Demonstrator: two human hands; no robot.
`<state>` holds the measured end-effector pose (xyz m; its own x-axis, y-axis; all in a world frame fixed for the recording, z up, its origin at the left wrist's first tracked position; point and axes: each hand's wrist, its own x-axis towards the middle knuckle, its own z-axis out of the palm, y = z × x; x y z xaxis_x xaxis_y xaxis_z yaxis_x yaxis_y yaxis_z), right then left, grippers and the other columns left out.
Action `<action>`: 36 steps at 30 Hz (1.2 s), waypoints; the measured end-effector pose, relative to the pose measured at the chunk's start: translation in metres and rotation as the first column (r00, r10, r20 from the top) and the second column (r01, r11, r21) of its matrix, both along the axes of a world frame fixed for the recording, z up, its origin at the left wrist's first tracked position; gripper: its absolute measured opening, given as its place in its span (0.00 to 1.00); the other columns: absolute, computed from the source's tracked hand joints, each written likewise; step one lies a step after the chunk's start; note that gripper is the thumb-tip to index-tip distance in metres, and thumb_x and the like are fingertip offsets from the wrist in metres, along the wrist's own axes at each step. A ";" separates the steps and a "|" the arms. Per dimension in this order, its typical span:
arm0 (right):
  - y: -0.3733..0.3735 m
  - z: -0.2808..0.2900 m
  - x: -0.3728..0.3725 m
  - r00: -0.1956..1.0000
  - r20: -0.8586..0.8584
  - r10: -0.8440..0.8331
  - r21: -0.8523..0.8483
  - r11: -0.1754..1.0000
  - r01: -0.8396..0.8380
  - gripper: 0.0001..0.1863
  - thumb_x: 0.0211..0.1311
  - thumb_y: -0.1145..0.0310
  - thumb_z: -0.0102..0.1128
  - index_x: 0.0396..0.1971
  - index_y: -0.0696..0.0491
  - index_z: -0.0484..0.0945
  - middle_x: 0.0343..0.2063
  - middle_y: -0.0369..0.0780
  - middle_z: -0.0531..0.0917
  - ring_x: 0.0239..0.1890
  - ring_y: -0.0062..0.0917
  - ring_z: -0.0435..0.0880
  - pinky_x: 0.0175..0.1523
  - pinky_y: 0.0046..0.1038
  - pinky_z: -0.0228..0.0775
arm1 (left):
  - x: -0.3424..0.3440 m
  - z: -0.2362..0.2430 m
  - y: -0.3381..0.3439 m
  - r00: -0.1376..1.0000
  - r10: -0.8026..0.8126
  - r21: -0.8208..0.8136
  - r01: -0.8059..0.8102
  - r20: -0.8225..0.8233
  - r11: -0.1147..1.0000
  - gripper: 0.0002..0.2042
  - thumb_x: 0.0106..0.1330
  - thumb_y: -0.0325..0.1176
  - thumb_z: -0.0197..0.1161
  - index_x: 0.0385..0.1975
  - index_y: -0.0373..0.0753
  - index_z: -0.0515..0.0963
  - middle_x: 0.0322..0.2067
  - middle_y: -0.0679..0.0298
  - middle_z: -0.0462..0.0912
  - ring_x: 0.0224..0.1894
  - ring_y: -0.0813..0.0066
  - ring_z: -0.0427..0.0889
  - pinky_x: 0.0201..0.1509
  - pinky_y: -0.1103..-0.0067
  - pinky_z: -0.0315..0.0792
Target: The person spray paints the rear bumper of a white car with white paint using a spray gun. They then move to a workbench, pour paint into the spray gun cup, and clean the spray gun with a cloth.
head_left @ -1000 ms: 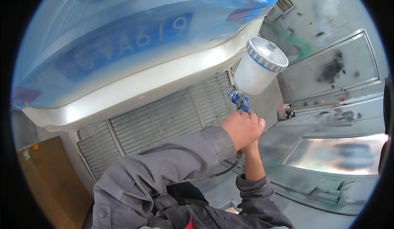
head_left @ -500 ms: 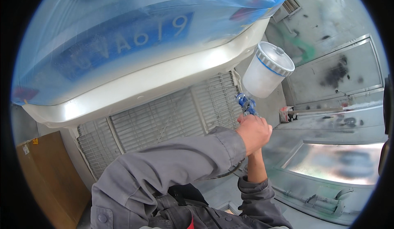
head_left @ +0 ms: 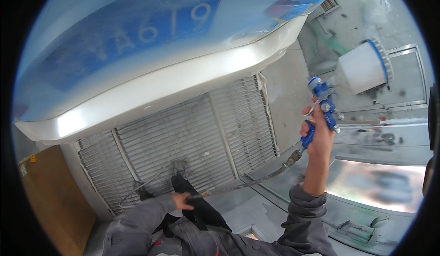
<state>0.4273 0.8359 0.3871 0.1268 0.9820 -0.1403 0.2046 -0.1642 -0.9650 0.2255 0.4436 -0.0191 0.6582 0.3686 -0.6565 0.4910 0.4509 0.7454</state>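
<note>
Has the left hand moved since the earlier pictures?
Yes: judged against the floor grating, the left hand has moved left, away from the spray gun.

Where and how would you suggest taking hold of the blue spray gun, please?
Probably by the handle of the spray gun, the part held now, coming from the near side: it is slim, angles toward the hose, and stands apart from the bulky white cup.

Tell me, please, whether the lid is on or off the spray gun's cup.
On: the ribbed lid caps the wide end of the white cup.
</note>
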 end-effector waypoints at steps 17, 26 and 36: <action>0.097 -0.054 -0.011 0.791 0.574 0.210 -0.007 0.968 -0.252 0.15 0.67 0.69 0.75 0.49 0.59 0.86 0.24 0.29 0.80 0.23 0.11 0.73 0.29 0.19 0.67 | -0.072 0.079 -0.077 0.748 0.664 0.297 -0.633 -0.002 0.715 0.17 0.74 0.42 0.66 0.50 0.33 0.85 0.46 0.46 0.88 0.50 0.44 0.87 0.54 0.61 0.81; 0.129 -0.063 -0.034 0.808 0.559 -0.188 0.584 0.780 -0.223 0.15 0.69 0.70 0.73 0.50 0.60 0.84 0.29 0.31 0.84 0.32 0.11 0.75 0.41 0.17 0.72 | -0.079 0.089 -0.032 0.704 0.709 0.287 -0.672 -0.036 0.682 0.16 0.76 0.39 0.64 0.53 0.34 0.83 0.46 0.45 0.88 0.49 0.43 0.87 0.53 0.62 0.81; 0.093 -0.089 -0.053 0.794 0.606 -0.049 0.285 0.945 -0.159 0.10 0.68 0.68 0.74 0.38 0.58 0.84 0.25 0.30 0.80 0.29 0.11 0.73 0.36 0.21 0.69 | -0.110 0.079 -0.073 0.653 0.757 0.408 -0.691 -0.002 0.597 0.16 0.75 0.38 0.65 0.60 0.46 0.84 0.51 0.52 0.88 0.50 0.48 0.88 0.56 0.64 0.81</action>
<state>0.3747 0.9291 0.2982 0.0268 0.9673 0.2523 0.7551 0.1458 -0.6391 0.1155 0.3708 0.0603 -0.0282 0.8927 -0.4497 0.2405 0.4428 0.8638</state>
